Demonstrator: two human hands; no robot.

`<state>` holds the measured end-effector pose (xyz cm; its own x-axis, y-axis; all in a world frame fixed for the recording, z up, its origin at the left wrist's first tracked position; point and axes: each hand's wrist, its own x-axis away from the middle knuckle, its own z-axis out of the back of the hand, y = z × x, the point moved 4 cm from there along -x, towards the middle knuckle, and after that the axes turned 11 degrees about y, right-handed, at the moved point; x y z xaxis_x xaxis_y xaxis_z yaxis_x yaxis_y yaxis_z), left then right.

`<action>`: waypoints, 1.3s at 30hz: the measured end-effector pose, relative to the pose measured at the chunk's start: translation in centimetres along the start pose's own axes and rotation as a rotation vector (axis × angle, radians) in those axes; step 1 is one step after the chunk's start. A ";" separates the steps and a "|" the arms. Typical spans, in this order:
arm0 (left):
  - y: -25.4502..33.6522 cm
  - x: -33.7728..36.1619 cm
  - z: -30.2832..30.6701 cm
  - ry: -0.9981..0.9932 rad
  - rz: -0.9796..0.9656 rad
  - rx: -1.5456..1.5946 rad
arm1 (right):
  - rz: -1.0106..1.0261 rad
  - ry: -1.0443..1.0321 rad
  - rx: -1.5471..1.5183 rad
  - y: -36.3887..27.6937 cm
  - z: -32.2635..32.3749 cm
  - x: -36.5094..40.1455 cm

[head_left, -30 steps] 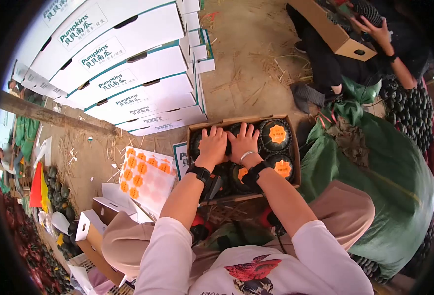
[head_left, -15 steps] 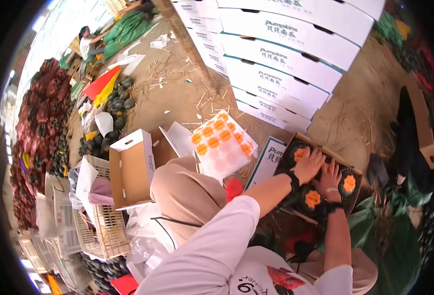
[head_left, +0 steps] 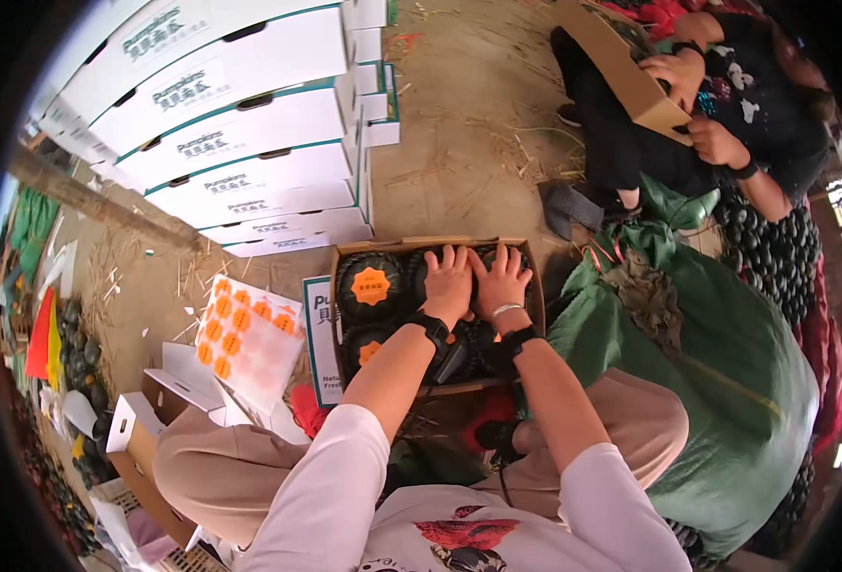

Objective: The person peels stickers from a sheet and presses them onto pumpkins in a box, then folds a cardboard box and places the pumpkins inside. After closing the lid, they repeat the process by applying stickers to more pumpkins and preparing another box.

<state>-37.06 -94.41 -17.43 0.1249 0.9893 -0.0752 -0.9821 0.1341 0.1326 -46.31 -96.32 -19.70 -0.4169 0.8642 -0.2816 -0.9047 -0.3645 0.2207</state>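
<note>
In front of the person's body sits an open cardboard box (head_left: pixel 538 329) packed with dark green pumpkins, some with orange stickers. My left hand (head_left: pixel 448 284) lies with fingers spread on a pumpkin in the back middle. Beside it, my right hand (head_left: pixel 502 289) rests, fingers apart, on the pumpkins at the back right. A pumpkin with a sticker (head_left: pixel 370 286) shows uncovered at the back left of the box. The box's white lid (head_left: pixel 323 334) lies partly beneath its left side. Left of that is a sheet of orange stickers (head_left: pixel 249 334).
Stacked white pumpkin boxes (head_left: pixel 249 143) rise at the back left. At the upper right a co-worker holds a cardboard box (head_left: pixel 621 71). A large green sack (head_left: pixel 716 381) bulges at the right. An empty white box (head_left: pixel 140 439) stands at the lower left.
The view has swung to the right, so the box now appears nearer the middle and the co-worker is more in view. Both hands remain on the pumpkins, my right hand now toward the back right.
</note>
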 end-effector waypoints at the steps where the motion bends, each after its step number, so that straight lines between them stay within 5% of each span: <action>1: 0.1 0.0 -0.4 0.004 0.032 -0.032 | -0.024 -0.048 -0.033 -0.1 1.2 -0.2; 4: -0.6 0.1 -0.5 -0.014 0.031 0.012 | -0.056 -0.289 -0.170 1.0 3.9 -0.6; 8: -2.3 0.7 1.5 0.107 0.054 0.304 | -0.106 -0.220 -0.209 0.7 3.4 -0.6; 16: -1.0 0.4 0.2 0.094 -0.029 0.066 | -0.019 -0.263 -0.129 0.1 2.7 -0.4; 19: -2.3 1.5 0.6 0.269 -0.103 0.229 | 0.003 -0.443 -0.146 -0.9 6.4 -1.1; 20: -3.3 2.1 1.0 0.379 -0.101 0.327 | 0.032 -0.266 -0.131 -1.5 6.0 -1.1; 22: -5.5 4.3 6.0 0.572 0.054 0.466 | 0.144 -0.070 -0.360 -3.0 3.4 -2.1; 24: -7.4 8.8 11.4 0.323 0.392 0.681 | 0.263 0.178 -0.506 -6.3 5.3 -1.8; 25: -8.0 12.5 14.2 0.342 0.437 0.803 | 0.157 -0.167 -0.427 -8.5 8.0 -2.0; 28: -9.9 22.3 22.5 0.392 0.451 1.130 | 0.216 -0.067 -0.274 -8.5 3.1 -0.6; 30: -11.3 29.6 28.7 0.645 0.395 1.021 | 0.112 -0.363 -0.171 -8.4 4.3 -0.4; 32: -13.9 38.1 31.8 0.912 0.536 0.876 | 0.125 -0.552 -0.050 -8.5 4.5 -0.4; 34: -18.1 46.8 29.8 1.213 0.977 1.015 | 0.168 -0.519 -0.156 -10.2 10.1 1.4; 35: -20.6 51.4 27.7 1.234 1.080 0.613 | 0.206 -0.438 -0.366 -10.5 9.6 2.2; 36: -21.0 55.0 26.4 1.023 1.414 0.275 | 0.235 -0.354 -0.575 -10.2 8.3 3.8; 37: -21.7 58.4 23.7 1.043 1.438 0.106 | 0.260 -0.267 -0.780 -10.0 7.9 4.7; 39: -22.0 61.5 16.9 0.892 1.537 0.396 | 0.377 -0.277 -0.786 -11.9 11.9 7.0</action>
<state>-5.33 -35.52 -8.26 -0.9920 -0.0732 -0.1023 -0.0337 -0.6288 0.7769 -37.41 -81.85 -13.21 -0.7525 0.6555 -0.0630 -0.5550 -0.6828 -0.4751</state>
